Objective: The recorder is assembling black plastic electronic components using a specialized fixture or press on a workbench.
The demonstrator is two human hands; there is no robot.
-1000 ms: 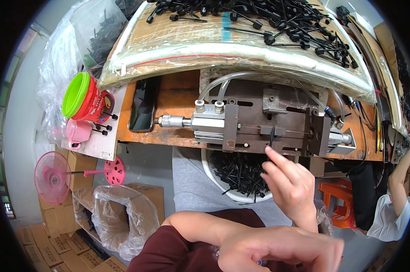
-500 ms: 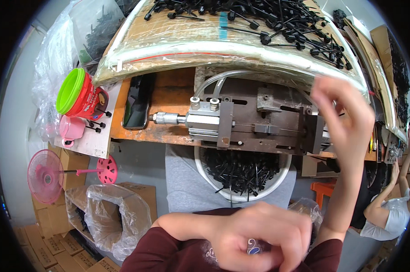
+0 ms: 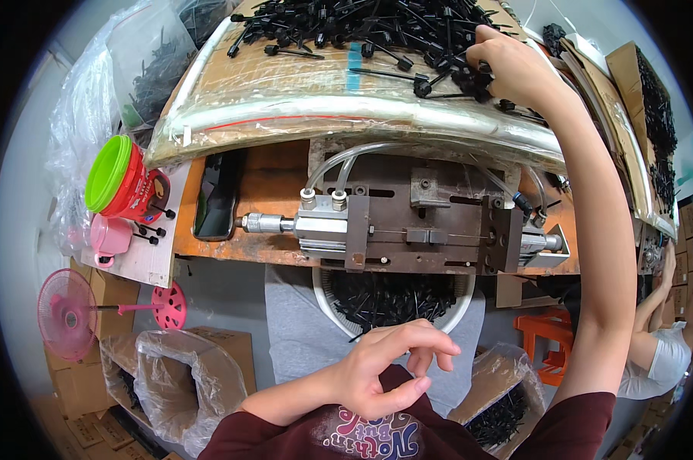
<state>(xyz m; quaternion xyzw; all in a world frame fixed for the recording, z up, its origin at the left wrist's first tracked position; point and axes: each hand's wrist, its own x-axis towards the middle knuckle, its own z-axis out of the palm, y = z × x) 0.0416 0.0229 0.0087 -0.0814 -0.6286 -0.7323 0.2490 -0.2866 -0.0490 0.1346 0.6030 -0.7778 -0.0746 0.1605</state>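
Note:
My right hand [image 3: 511,65] reaches up and to the right into a heap of black plastic pins [image 3: 346,19] on a plastic-wrapped board [image 3: 285,92]. Its fingers curl down around a few pins at the heap's right edge. My left hand [image 3: 385,372] hovers low near my chest, thumb and fingers loosely bent, with nothing visible in it. Between the hands sits a metal pneumatic fixture [image 3: 407,226] on a rusty orange bench. Under it is a white basin [image 3: 325,303] full of black pins.
A red cup with a green lid [image 3: 120,180] and a pink cup [image 3: 110,236] stand at the left. A pink fan [image 3: 70,314] and a plastic-lined carton [image 3: 178,368] sit below. An orange stool [image 3: 549,337] and another person [image 3: 660,345] are at the right.
My right hand rose from in front of the fixture up to the pin heap. My left hand stayed low and its fingers loosened.

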